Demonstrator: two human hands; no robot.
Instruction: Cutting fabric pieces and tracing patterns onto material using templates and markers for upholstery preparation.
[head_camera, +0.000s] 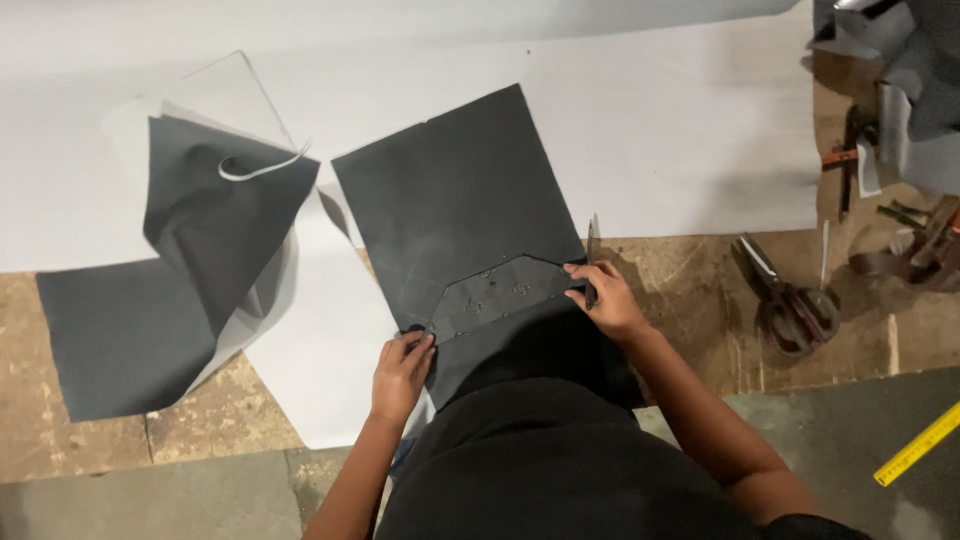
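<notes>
Currently left hand (403, 362) pins the dark template (490, 295) flat at its 7 o'clock corner on the black sheet (450, 190), right hand (603, 298) grips a marking tool at 3 o'clock; outline looks unfinished, scissors (790, 300) untouched.

The person wears a plain black top with short sleeves. Both arms are bare down to the left hand (402, 362) and right hand (606, 300). No rings or watch show.

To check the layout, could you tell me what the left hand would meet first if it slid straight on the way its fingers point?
The left hand points up the table, so it would probably cross the dark hexagonal template first, then the dark sheet beneath it.
</notes>
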